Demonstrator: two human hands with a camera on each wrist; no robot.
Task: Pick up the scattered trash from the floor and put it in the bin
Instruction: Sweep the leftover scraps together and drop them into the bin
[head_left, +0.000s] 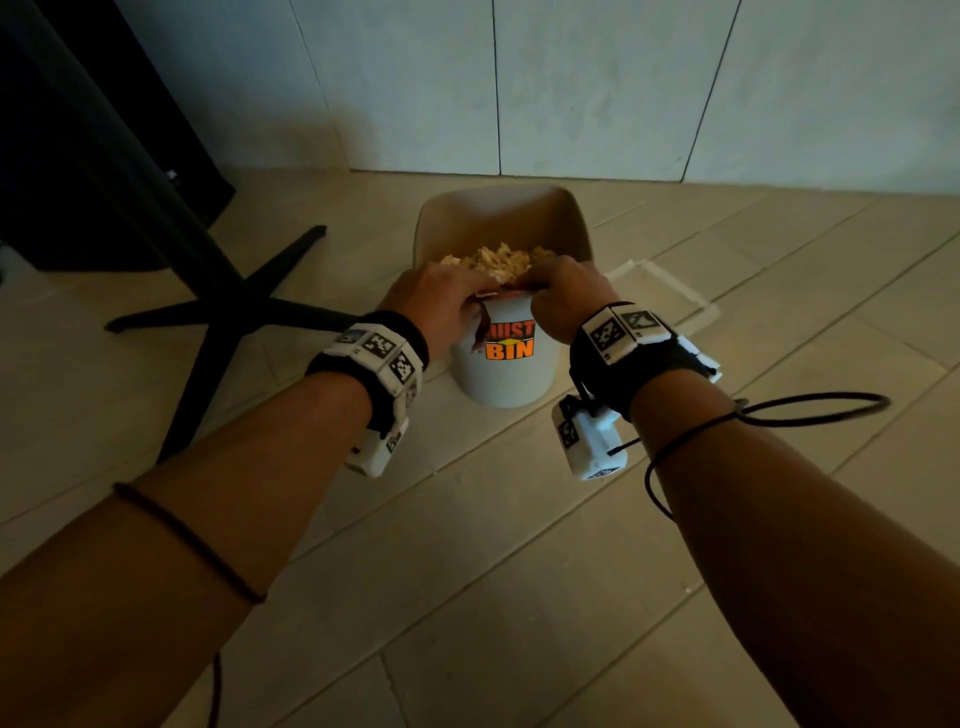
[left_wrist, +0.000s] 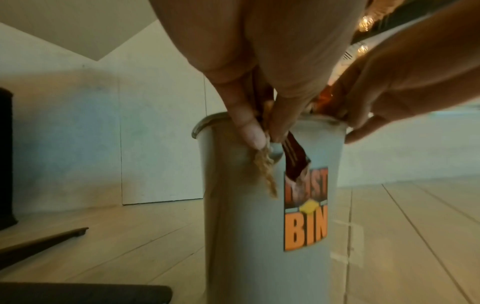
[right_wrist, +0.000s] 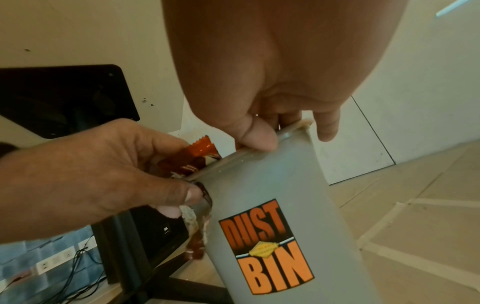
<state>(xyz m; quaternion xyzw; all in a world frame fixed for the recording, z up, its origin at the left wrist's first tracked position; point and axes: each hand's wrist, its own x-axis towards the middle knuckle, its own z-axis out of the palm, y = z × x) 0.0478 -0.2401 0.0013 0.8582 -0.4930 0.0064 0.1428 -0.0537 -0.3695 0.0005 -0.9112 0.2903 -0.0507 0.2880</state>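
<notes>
A white bin (head_left: 511, 379) with an orange "DUST BIN" label stands on the floor, its lid (head_left: 501, 218) tipped open behind it. Crumpled paper trash (head_left: 498, 260) fills it to the top. My left hand (head_left: 480, 301) is at the near rim and pinches a brown-orange snack wrapper (left_wrist: 296, 158) together with a frayed paper strip (left_wrist: 265, 170); both dangle down the outside of the bin (left_wrist: 246, 226). My right hand (right_wrist: 280, 131) grips the rim of the bin (right_wrist: 272, 185), thumb outside and fingers inside. The wrapper (right_wrist: 200, 150) crosses the rim between my hands.
A black cross-shaped table base (head_left: 218, 312) and a dark cabinet (head_left: 104, 156) stand to the left of the bin. A tiled wall rises just behind it. Pale tape marks (head_left: 665, 291) lie on the floor to the right. Power strips and cables (right_wrist: 57, 261) sit low on the left.
</notes>
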